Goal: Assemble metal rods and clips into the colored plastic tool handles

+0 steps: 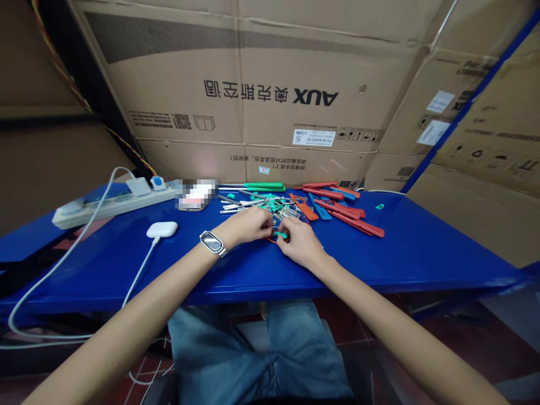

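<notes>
My left hand (254,224), with a banded watch on its wrist, is closed in a pinch above the blue table; what its fingertips hold is hidden. Close beside it, my right hand (300,239) pinches a small green plastic piece (280,234) between thumb and fingers. A bit of orange-red shows under the fingertips, too small to name. Just beyond both hands lies a pile of thin metal rods (242,205) mixed with small green pieces (276,202). An orange flat handle piece (304,207) and a blue one (320,208) lie behind my right hand.
Several red handles (354,218) lie to the right, long green handles (265,187) at the back. Leftward are a blurred phone-like object (196,195), a white case (162,229) on a cable and a power strip (113,203). A large cardboard box (253,56) walls the table's (413,247) back.
</notes>
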`<state>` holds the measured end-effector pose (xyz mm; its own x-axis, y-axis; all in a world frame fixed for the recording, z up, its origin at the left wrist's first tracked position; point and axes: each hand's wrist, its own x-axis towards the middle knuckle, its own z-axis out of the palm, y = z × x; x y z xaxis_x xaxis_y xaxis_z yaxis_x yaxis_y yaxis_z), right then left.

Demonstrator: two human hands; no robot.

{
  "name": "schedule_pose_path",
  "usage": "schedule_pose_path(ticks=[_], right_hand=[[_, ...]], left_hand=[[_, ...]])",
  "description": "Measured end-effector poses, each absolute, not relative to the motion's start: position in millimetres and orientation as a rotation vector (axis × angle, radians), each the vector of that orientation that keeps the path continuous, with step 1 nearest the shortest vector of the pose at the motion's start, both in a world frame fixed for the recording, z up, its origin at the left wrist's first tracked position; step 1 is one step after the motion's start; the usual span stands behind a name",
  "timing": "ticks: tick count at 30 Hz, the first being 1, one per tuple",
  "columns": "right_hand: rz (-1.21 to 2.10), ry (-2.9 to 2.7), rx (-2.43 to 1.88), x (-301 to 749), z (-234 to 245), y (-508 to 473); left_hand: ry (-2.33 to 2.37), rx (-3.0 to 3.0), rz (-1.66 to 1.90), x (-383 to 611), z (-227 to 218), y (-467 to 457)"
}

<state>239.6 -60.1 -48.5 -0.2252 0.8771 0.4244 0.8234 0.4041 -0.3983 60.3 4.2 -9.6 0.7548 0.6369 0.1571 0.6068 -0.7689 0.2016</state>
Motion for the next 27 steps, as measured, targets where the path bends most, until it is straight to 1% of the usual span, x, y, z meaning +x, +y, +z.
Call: schedule_pose_path(ticks=[8,19,24,27], right_hand=[[0.113,-2.075,-1.467,238,-49,-61],[0.079,-2.075,-1.439,240,-54,-58],[0.072,-2.068,-1.452,239,-54,-58],[0.076,-2.077,-1.444,239,-53,-58]], left_hand=[[0.985,2.835,0.469,59,-28,2],[1.076,2.724,0.447,58,-34,3],[0.832,2.833,0.745,46,-30,-6],[0.673,2.796,0.668,40,-29,-12]])
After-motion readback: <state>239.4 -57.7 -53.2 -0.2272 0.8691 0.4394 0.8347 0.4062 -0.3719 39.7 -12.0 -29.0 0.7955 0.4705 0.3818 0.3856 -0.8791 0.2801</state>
